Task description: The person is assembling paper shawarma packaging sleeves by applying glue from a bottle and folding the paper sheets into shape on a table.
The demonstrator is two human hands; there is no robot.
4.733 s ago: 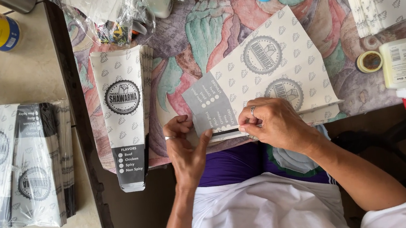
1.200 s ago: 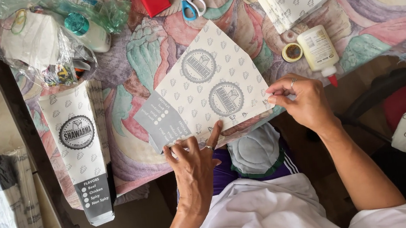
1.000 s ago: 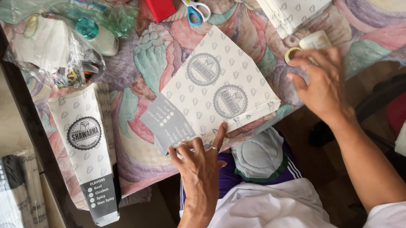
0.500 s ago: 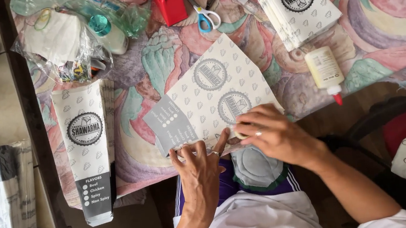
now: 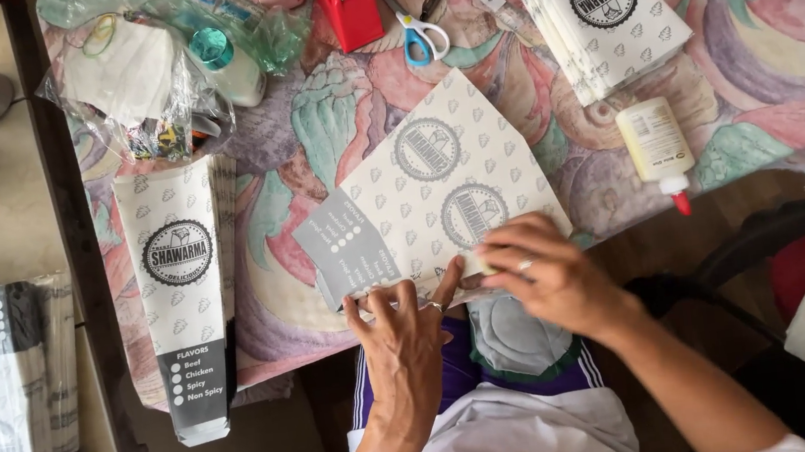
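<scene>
A flat sheet of white printed paper with round dark emblems and a grey panel at one end (image 5: 430, 198) lies at the near edge of the desk (image 5: 775, 67), which is covered by a pastel patterned cloth. Both hands press on the sheet's near edge. The left hand (image 5: 404, 330) lies open and flat, fingers spread over the paper's lower border just below the grey panel. The right hand (image 5: 537, 272) is curled over the same border just beside it, fingertips bent down onto the paper; a ring shows on one finger.

To the left lies a finished long narrow paper sleeve of the same print (image 5: 182, 289). A stack of similar printed sheets (image 5: 599, 11) sits at the far right, with a small white glue bottle with a red tip (image 5: 655, 145) near it. Blue-handled scissors (image 5: 423, 36) and a red tape dispenser (image 5: 344, 1) lie beyond the sheet.
</scene>
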